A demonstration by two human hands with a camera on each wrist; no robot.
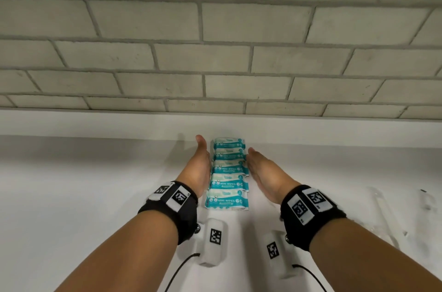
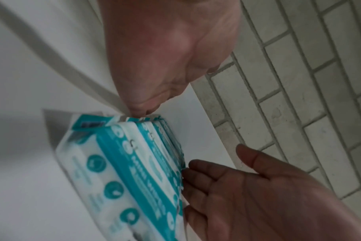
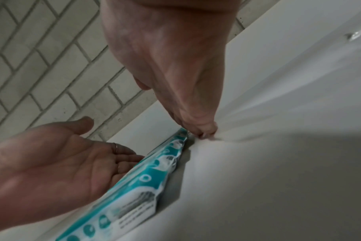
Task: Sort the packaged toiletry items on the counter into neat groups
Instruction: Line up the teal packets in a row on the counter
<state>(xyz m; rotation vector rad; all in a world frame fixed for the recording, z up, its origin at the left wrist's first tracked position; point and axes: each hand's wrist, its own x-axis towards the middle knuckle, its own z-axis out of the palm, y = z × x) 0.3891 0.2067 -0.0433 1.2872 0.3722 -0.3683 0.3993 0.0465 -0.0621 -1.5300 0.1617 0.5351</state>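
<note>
Several teal-and-white mini wipes packets [image 1: 228,174] lie overlapped in one straight row on the white counter [image 1: 95,184], running away from me toward the wall. My left hand [image 1: 202,157] stands on edge along the row's left side, fingers straight, and touches the packets. On the right side my right hand [image 1: 262,166] does the same, palm facing the row. In the left wrist view my left fingers [image 2: 142,106] meet the far packets [image 2: 124,171], with the right hand [image 2: 247,187] opposite. The right wrist view shows the right fingers [image 3: 198,127] at the row's edge [image 3: 144,179] and the left palm [image 3: 52,154].
A grey tiled wall [image 1: 215,52] rises behind a low white ledge [image 1: 95,122] just past the row. Faint clear plastic items [image 1: 382,210] lie on the counter at the right. Bare counter stretches to the left of the packets.
</note>
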